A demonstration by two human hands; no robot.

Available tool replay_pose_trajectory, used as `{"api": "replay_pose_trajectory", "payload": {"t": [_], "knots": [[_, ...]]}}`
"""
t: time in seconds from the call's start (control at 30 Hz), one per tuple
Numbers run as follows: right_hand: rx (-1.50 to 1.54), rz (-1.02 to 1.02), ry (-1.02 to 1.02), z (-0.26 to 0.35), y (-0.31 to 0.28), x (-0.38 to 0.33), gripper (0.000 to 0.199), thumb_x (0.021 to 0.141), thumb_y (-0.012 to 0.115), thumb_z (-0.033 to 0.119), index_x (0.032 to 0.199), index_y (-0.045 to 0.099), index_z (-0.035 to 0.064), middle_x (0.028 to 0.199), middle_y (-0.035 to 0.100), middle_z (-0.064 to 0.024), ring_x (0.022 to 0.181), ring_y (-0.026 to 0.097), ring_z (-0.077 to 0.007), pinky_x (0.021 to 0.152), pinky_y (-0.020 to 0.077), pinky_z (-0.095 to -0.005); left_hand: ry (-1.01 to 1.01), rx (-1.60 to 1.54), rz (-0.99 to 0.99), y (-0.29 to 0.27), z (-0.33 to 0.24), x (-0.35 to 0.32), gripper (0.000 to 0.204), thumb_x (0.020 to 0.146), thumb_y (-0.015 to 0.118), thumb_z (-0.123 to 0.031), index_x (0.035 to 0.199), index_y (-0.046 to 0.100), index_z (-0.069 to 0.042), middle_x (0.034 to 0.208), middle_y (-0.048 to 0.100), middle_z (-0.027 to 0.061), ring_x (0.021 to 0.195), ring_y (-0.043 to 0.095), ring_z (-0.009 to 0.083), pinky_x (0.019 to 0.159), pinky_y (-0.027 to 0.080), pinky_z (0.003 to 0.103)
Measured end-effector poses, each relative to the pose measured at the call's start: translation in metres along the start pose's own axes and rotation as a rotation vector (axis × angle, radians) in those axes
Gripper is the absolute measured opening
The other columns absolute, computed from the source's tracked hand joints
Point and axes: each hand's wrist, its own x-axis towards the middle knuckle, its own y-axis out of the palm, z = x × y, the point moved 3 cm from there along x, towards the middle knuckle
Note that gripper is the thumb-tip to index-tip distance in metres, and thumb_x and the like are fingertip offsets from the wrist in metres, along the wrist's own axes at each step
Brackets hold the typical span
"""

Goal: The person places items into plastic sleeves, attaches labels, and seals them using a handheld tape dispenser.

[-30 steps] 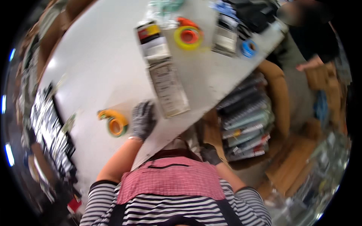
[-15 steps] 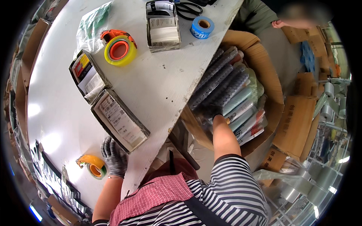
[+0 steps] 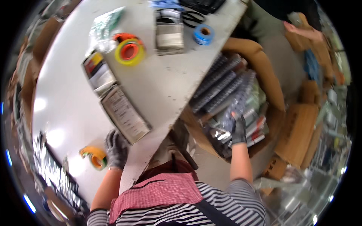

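Observation:
My left hand (image 3: 116, 148), in a grey glove, rests flat on the white table (image 3: 166, 83) with its fingers spread, between a yellow-orange tape roll (image 3: 94, 156) and a flat printed pack (image 3: 124, 113). My right hand (image 3: 236, 128), also gloved, reaches down into a brown cardboard box (image 3: 273, 94) beside the table. Its fingers close on a shiny silver packet (image 3: 226, 122) among several long silver packets (image 3: 222, 84) stacked there.
On the table lie a yellow and orange tape roll pair (image 3: 130, 51), a blue tape roll (image 3: 203, 34), scissors (image 3: 194, 17), two more printed packs (image 3: 97, 73) (image 3: 169, 30) and a plastic bag (image 3: 105, 26). Another person's hand (image 3: 298, 30) shows at upper right. More cardboard boxes (image 3: 298, 132) stand on the right.
My right hand has gone deeper into the cardboard box and onto a silver packet. My left hand stays on the table by the tape roll. The view has swung right.

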Motion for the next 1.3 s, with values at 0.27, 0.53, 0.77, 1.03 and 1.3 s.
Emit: {"api": "replay_pose_trajectory", "payload": {"t": [0.27, 0.53, 0.77, 1.03, 1.3], "knots": [[-0.310, 0.919, -0.375, 0.071, 0.193, -0.205, 0.044, 0.081, 0.073, 0.018, 0.121, 0.058, 0.0095, 0.114, 0.061, -0.0085, 0.106, 0.058, -0.0213, 0.091, 0.0498, -0.0369, 0.021, -1.422, 0.043, -0.111, -0.128, 0.041, 0.078, 0.084, 0.071, -0.014, 0.151, 0.030, -0.009, 0.134, 0.051, 0.0107, 0.117, 0.053, 0.0213, 0.099, 0.044, 0.036], [-0.354, 0.125, -0.166, -0.016, 0.124, -0.012, 0.047, 0.088, 0.069, 0.019, 0.129, 0.052, 0.0030, 0.128, 0.059, -0.0167, 0.115, 0.058, -0.0272, 0.099, 0.0468, -0.0354, -0.393, -1.236, -0.374, -0.146, -0.006, 0.081, 0.076, 0.086, 0.073, -0.023, 0.150, 0.033, -0.013, 0.123, 0.055, 0.0086, 0.097, 0.060, 0.0207, 0.081, 0.053, 0.032], [-1.078, -0.131, 0.231, -0.157, 0.052, 0.156, 0.087, 0.075, 0.075, 0.049, 0.144, 0.042, 0.0063, 0.145, 0.044, -0.0233, 0.136, 0.039, -0.0395, 0.111, 0.0353, -0.0452, -0.751, -1.024, -0.164, -0.044, 0.220, 0.112, 0.093, 0.082, 0.078, -0.018, 0.154, 0.019, -0.019, 0.127, 0.054, 0.0150, 0.103, 0.060, 0.0232, 0.084, 0.054, 0.036], [-1.011, -0.436, 0.676, -0.139, 0.096, 0.145, 0.102, 0.073, 0.073, 0.057, 0.155, 0.022, 0.0244, 0.161, 0.001, -0.0248, 0.148, 0.017, -0.0401, 0.116, 0.0284, -0.0462, -0.744, -0.486, -0.194, -0.016, 0.211, 0.131, 0.104, 0.081, 0.077, -0.023, 0.157, 0.006, -0.012, 0.151, 0.035, 0.0197, 0.131, 0.042, 0.0290, 0.110, 0.036, 0.036], [-1.202, -0.494, 0.536, -0.139, 0.122, 0.143, 0.094, 0.069, 0.073, 0.061, 0.143, 0.043, 0.0122, 0.148, 0.039, -0.0254, 0.140, 0.037, -0.0374, 0.113, 0.0330, -0.0453, -0.717, -0.342, -0.242, -0.030, 0.212, 0.110, 0.102, 0.082, 0.076, -0.020, 0.157, 0.007, -0.011, 0.147, 0.038, 0.0174, 0.127, 0.045, 0.0272, 0.107, 0.038, 0.036]]}}
